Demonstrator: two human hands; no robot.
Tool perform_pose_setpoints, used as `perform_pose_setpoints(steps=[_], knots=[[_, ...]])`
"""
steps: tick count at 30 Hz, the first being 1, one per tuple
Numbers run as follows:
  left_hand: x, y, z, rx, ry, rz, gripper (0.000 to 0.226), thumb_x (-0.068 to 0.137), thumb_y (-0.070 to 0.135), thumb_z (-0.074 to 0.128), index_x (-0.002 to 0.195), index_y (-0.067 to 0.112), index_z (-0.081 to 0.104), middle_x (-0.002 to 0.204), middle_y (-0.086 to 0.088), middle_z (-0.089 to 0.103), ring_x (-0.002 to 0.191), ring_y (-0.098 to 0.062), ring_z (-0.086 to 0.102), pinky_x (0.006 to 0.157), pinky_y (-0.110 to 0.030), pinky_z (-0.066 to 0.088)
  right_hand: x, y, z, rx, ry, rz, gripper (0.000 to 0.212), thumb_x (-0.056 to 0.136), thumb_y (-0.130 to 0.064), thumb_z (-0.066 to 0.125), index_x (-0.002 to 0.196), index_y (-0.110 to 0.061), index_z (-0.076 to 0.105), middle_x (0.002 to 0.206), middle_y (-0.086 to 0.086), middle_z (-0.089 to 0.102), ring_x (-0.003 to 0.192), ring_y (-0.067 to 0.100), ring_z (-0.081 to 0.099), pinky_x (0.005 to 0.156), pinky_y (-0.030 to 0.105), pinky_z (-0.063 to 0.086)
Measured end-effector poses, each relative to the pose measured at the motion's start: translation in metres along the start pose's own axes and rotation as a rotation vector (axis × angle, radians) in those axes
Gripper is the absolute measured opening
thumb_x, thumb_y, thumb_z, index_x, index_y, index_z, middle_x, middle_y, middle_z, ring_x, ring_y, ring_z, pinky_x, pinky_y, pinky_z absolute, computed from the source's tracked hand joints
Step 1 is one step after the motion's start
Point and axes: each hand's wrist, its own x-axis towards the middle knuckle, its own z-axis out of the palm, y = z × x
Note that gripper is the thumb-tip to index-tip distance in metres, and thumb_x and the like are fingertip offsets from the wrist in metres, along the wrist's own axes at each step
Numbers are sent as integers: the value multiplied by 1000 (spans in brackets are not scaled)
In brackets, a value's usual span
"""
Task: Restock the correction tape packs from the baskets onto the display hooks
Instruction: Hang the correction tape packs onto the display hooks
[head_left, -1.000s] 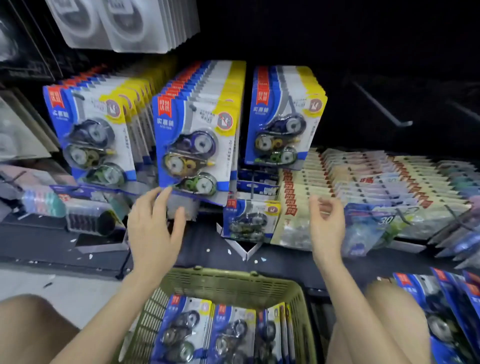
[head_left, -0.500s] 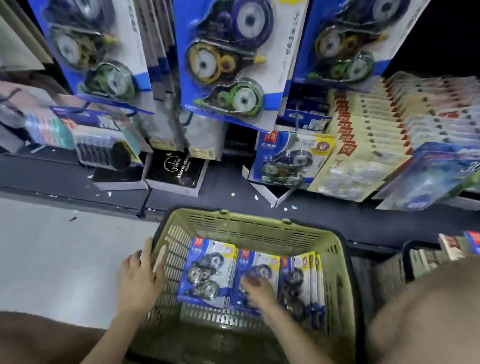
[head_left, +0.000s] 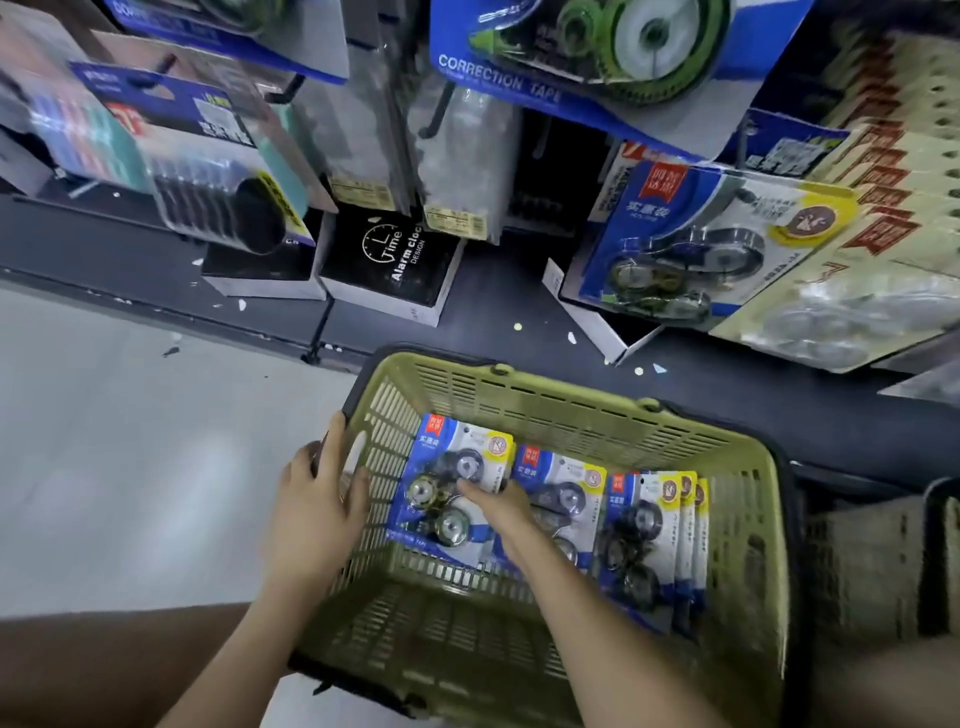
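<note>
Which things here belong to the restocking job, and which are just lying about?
Job: basket; packs in it; hung packs; left hand holding the basket's wall; right hand on a pack.
Lying about: alarm clock box; black rolls; beige packs.

Green basket (head_left: 571, 410) sits on the floor below the display shelf. Left hand (head_left: 317, 514) holds its left wall, thumb inside, fingers outside. Right hand (head_left: 498, 506) is inside the basket, fingertips on the leftmost correction tape pack (head_left: 441, 467); grasp unclear. More packs (head_left: 649, 535) stand at the right.
</note>
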Motion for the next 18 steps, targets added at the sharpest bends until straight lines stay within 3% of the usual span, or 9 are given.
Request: perform_pose_setpoints(steps=[2,4,8,9,11,13,15,18], knots=[[0,0,-1,-5,-7,-17,66,97,31,53,155,22,23,127,-23,54,112,-40,54,87,-51,50,-1,-3,7,5,-3,-9,50,73,-38,85,113,-14,66,112,-3,69,111,23,63,92,33,49],[2,1,-1,-10,-11,-26,66,97,32,53,156,22,22,127,-22,55,111,-40,54,87,-51,50,-5,-6,13,49,-12,-69,38,80,-21,81,114,-14,64,107,-2,67,105,20,62,84,27,47],[1,0,1,-33,-10,-11,66,97,34,53,155,21,24,125,-20,57,110,-38,54,87,-51,50,-25,-12,2,131,-69,-136,35,81,0,76,109,-15,63,115,4,70,91,13,63,64,14,46],[2,1,0,-31,-6,-15,65,97,37,52,154,20,26,125,-20,57,111,-38,54,88,-51,49,-32,-14,-8,152,-107,-137,32,80,2,75,104,-16,63,110,1,71,88,10,63,64,14,47],[3,4,-4,8,35,-26,63,97,46,46,150,15,35,125,-23,58,114,-41,53,91,-53,48,-45,-16,-33,240,-187,-103,32,80,4,74,104,-15,64,101,-2,72,90,11,65,78,22,52],[2,16,-6,20,79,28,71,93,59,38,142,8,45,129,-27,55,120,-45,50,98,-56,44,-55,-16,-56,333,-276,-81,40,79,5,73,114,-9,61,101,2,73,95,18,67,91,34,52],[-4,41,-8,-61,54,93,81,91,67,35,141,4,46,136,-24,52,126,-41,48,104,-53,40,-63,-18,-69,441,-379,-92,49,72,2,79,117,-7,60,100,8,74,91,22,70,85,36,55],[-17,79,-13,-319,-96,31,83,86,60,62,149,14,34,127,0,61,111,-21,60,91,-37,50,-72,-23,-67,550,-467,-118,94,36,-19,100,121,-3,62,107,15,72,93,27,71,80,40,58]])
